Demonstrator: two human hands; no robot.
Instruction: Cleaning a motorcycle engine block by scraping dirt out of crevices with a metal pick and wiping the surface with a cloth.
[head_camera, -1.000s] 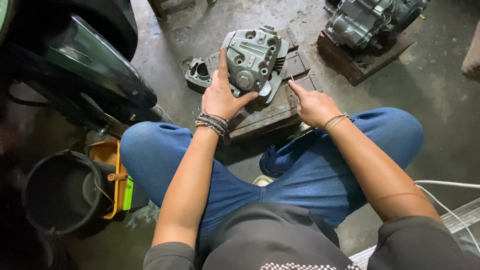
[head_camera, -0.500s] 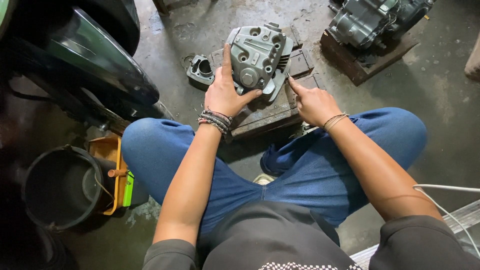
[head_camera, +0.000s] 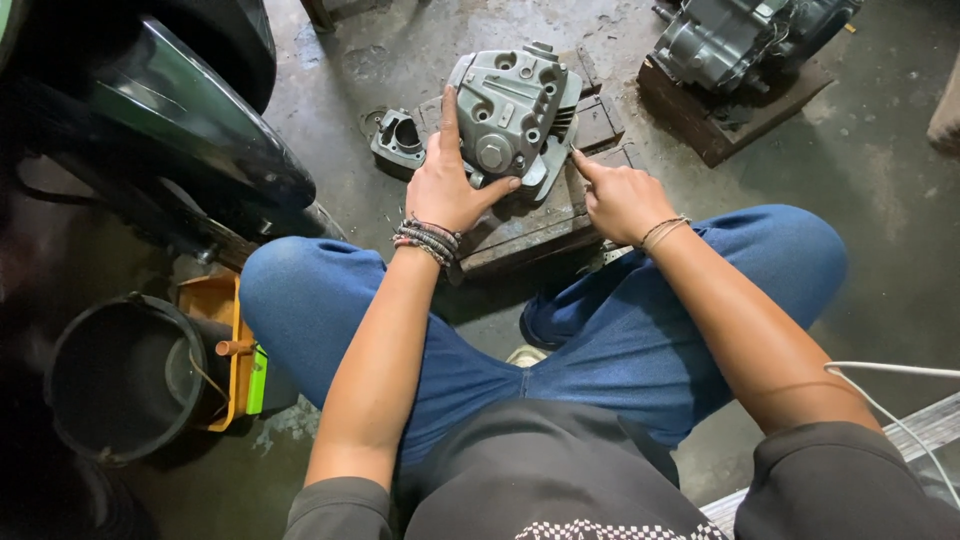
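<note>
Sat cross-legged on a stained concrete floor (head_camera: 880, 170), knees in blue jeans spread to either side of a low wooden block (head_camera: 540, 215). Rested on that block, toward its far edge, a grey cast-metal engine cover (head_camera: 515, 115). Stood tilted up on its lower edge, bolt-holed outer face turned toward the camera, long axis running from lower left to upper right, upper end pointing away toward the far right corner of the block. Gripped by the left hand (head_camera: 450, 185) at its lower left side: index finger stretched up along the left edge, thumb pressed across the lower face, hand closed on the casting. Reached in from the right with the right hand (head_camera: 625, 200), mostly curled, index finger extended and its tip touching the lower right edge of the cover; nothing clamped in it. Wore beaded bracelets on the left wrist and a thin band on the right.

Lay just left of the block on the floor a smaller grey metal part (head_camera: 400, 140) with an opening. Stood well apart, at the far right, a dark engine (head_camera: 740, 40) on a wooden base. Loomed at the left a black motorcycle fender (head_camera: 190, 130), with a black bucket (head_camera: 115, 380) and an orange tray (head_camera: 225, 340) near the left knee.
</note>
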